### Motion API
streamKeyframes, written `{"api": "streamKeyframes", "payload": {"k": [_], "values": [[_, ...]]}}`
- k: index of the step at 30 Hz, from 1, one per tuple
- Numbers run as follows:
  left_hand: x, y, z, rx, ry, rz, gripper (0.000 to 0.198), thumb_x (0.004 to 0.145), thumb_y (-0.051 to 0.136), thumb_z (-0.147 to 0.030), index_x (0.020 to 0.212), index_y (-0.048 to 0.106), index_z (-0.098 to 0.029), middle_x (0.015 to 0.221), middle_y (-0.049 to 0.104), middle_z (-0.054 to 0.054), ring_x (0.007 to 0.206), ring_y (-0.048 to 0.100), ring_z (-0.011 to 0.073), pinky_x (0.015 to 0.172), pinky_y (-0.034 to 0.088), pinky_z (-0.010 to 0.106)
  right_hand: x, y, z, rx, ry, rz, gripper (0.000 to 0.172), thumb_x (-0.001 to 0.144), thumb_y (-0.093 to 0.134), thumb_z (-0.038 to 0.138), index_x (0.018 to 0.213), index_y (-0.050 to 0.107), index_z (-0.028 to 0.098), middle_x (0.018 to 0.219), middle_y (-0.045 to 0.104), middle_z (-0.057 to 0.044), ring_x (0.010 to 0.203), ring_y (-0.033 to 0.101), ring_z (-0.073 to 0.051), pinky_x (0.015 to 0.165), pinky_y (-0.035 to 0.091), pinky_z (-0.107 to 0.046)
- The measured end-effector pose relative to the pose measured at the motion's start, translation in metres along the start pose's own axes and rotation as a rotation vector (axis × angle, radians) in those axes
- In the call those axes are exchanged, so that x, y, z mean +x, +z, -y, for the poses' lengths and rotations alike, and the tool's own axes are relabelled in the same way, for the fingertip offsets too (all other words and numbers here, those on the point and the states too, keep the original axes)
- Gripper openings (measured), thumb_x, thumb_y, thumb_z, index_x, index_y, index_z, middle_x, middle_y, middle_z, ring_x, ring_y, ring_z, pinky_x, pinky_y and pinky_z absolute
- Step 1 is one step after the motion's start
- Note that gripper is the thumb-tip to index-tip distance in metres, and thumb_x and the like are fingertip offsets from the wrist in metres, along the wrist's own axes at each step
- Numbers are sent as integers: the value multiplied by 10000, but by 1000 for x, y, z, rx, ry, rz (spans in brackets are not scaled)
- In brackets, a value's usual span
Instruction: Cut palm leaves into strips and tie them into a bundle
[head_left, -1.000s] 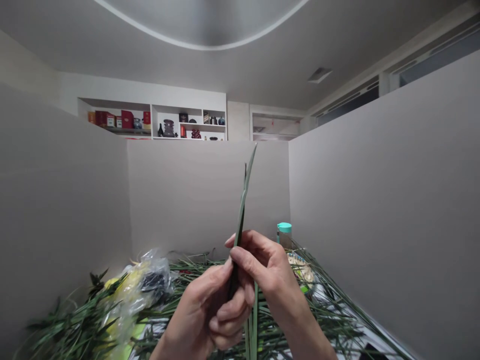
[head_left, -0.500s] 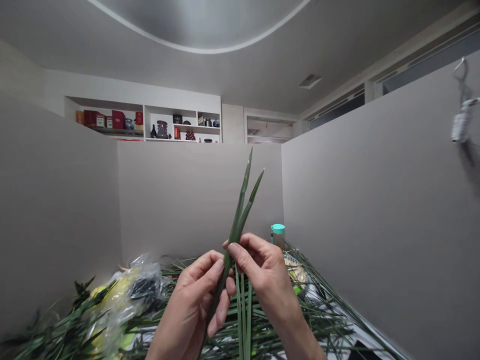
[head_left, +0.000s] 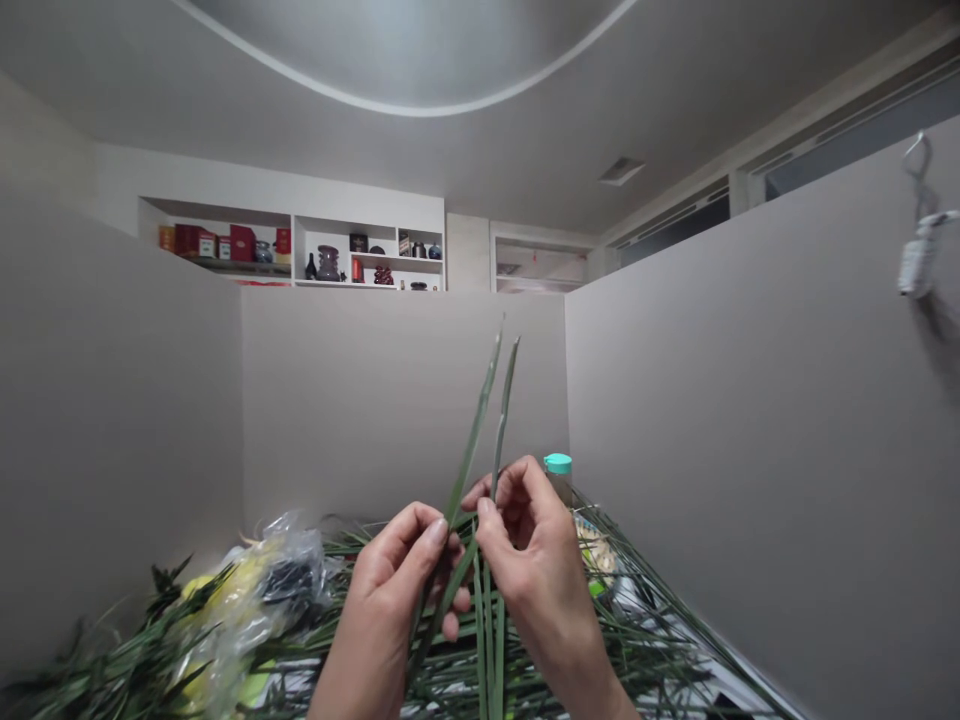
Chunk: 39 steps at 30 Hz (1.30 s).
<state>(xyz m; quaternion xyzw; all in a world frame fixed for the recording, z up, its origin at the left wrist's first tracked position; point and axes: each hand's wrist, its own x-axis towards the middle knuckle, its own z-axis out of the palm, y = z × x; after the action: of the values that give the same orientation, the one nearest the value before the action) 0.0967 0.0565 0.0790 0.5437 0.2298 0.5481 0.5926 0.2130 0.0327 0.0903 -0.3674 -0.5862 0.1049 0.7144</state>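
Your bare left hand (head_left: pixel 397 575) pinches a long, narrow green leaf strip (head_left: pixel 472 440) between thumb and forefinger; it rises, tilted right, before the plain grey partition (head_left: pixel 405 400). Your bare right hand (head_left: pixel 540 545) grips a second slim, dark-green leaf strip (head_left: pixel 503 420) the same way, its tip standing just right of the first. Between your wrists, several flat green blades (head_left: pixel 490 640) run downward. Beneath lies a heap of loose green leaves (head_left: pixel 637 640), with a crumpled clear plastic bag (head_left: pixel 296 565) to your left and a turquoise-lidded bottle (head_left: pixel 558 478) beyond your right hand.
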Motion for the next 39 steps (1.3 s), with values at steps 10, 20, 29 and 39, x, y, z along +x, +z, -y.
{"api": "streamKeyframes", "payload": {"k": [10, 20, 29, 39], "values": [[3, 0, 4, 192, 53, 91, 319, 839, 638, -495, 743, 561, -201, 611, 562, -39, 400, 303, 38, 363, 195, 151, 3, -2, 1, 122, 83, 21, 153, 874, 617, 284, 938, 488, 231, 708, 589, 51, 562, 566, -106, 525, 475, -214], [1, 3, 2, 206, 58, 151, 320, 861, 622, -479, 733, 546, -196, 568, 507, -57, 450, 266, 52, 420, 175, 182, 4, 1, -6, 79, 29, -67, 299, 843, 654, 251, 1056, 444, 255, 659, 591, 94, 591, 573, -108, 582, 451, -218], [2, 3, 0, 193, 31, 223, 291, 872, 605, -455, 750, 542, -198, 515, 473, -80, 423, 223, 49, 409, 164, 182, 17, -6, -11, 243, 107, -64, 260, 834, 692, 377, 974, 533, 226, 722, 540, 71, 584, 505, -89, 548, 432, -205], [5, -7, -2, 310, -106, 302, 345, 840, 607, -531, 755, 520, -207, 494, 425, -87, 444, 188, 60, 422, 119, 197, 20, -16, -13, 440, 176, -134, 290, 796, 742, 393, 687, 616, 157, 642, 561, 39, 499, 422, -52, 444, 322, -177]]}}
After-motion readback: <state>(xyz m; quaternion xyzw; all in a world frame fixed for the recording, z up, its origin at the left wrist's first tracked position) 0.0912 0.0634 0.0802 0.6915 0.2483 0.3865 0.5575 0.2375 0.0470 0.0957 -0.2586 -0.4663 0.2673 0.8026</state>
